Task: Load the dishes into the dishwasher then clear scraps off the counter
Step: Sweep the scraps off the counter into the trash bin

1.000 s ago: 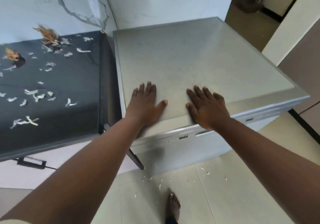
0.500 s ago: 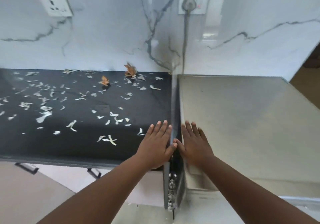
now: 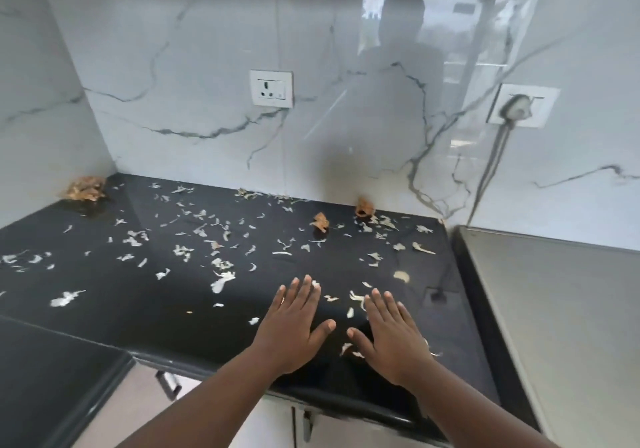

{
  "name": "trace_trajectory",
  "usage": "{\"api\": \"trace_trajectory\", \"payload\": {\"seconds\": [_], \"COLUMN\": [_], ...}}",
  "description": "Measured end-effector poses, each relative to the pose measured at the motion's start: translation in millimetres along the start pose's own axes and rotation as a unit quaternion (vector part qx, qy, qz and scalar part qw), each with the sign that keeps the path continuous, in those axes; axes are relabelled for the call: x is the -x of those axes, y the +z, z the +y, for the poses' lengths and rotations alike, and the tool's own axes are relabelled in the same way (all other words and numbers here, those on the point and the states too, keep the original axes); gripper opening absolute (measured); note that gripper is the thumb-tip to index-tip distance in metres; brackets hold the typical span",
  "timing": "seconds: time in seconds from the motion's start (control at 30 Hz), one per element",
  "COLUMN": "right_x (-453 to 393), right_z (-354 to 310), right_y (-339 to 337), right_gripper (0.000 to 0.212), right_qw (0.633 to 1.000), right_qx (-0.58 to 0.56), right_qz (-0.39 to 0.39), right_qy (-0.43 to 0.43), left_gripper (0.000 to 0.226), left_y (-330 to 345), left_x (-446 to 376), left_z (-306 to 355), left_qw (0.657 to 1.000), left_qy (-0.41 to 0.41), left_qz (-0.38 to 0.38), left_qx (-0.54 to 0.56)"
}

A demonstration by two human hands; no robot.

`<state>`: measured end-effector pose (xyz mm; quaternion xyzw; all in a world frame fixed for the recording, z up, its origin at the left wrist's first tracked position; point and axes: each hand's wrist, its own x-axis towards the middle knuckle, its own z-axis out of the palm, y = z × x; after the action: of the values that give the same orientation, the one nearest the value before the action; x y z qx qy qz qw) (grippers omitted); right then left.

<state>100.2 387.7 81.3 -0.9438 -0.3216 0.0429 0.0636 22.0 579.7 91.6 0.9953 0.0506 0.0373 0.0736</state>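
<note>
**Inspector:** State the position of both hands.

**Assistant:** Left hand [image 3: 289,333] and right hand [image 3: 389,338] lie palm down side by side at the front edge of the black desk [image 3: 145,312], thumbs pointing toward each other and apart. Each grip is spread flat, fingers straight, holding nothing.

**Inspector:** And the scraps?

**Assistant:** Pale scraps [image 3: 221,281] are scattered over most of the desk, thickest through the middle and toward the back edge. Several small flakes lie between the two hands and just beside the right palm. Whether the palms cover any, I cannot tell. A larger pale piece [image 3: 65,298] sits toward the left edge.

**Inspector:** Any other debris?

**Assistant:** Brown dry peel. One heap [image 3: 85,188] in the far left corner against the wall. Two smaller pieces near the back edge toward the right: one [image 3: 321,222] out on the surface, the other [image 3: 364,209] just beside the wall.

**Inspector:** The dishwasher?

**Assistant:** A grey appliance top [image 3: 561,309] stands just beside the desk's right edge. Its front is out of view, so door and contents cannot be reported.

**Inspector:** Surroundings?

**Assistant:** White veined marble wall [image 3: 207,66] behind. One socket plate [image 3: 272,88] above the desk's back edge, unused. A second socket [image 3: 523,105] at the right with a plug in it, its cable [image 3: 488,170] hanging toward the gap between desk and appliance. A lower black surface [image 3: 45,378] at the near left, and cabinet handles [image 3: 168,383] under the desk's front edge.
</note>
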Motion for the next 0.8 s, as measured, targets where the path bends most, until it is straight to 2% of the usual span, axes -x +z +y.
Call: {"api": "trace_trajectory", "payload": {"seconds": [0.27,0.37,0.5,0.57,0.7,0.8], "right_x": [-57.4,-89.2,-138.7,-167.1,-224.1,-260.4], "right_z": [-54.2,-53.8,-35.7,-22.1,8.8,29.1], "right_y": [1.5,-5.6,-21.1,-27.8,-35.5,-36.8], "right_gripper": [0.103,0.102,0.087,0.08,0.076,0.075], "right_qw": [1.0,1.0,0.998,0.997,0.993,0.987], "right_qx": [-0.003,-0.014,-0.035,-0.041,-0.057,-0.085], "right_qz": [0.0,0.001,0.023,0.035,0.045,0.035], "right_qy": [-0.011,0.007,0.048,0.063,0.094,0.133], "left_gripper": [0.105,0.107,0.106,0.1,0.073,0.071], "left_y": [-13.2,-18.1,-28.9,-34.7,-39.7,-39.3], "left_x": [-2.8,-24.3,-74.6,-108.6,-178.0,-218.6], "left_z": [-73.5,-89.0,-100.6,-103.2,-104.9,-103.4], "left_qw": [0.999,0.999,0.998,0.999,0.998,0.997], "left_qy": [-0.044,-0.05,-0.051,-0.043,-0.024,-0.018], "left_qz": [-0.005,-0.012,-0.018,-0.026,-0.045,-0.07], "left_qx": [0.017,0.017,0.015,0.007,-0.027,-0.032]}}
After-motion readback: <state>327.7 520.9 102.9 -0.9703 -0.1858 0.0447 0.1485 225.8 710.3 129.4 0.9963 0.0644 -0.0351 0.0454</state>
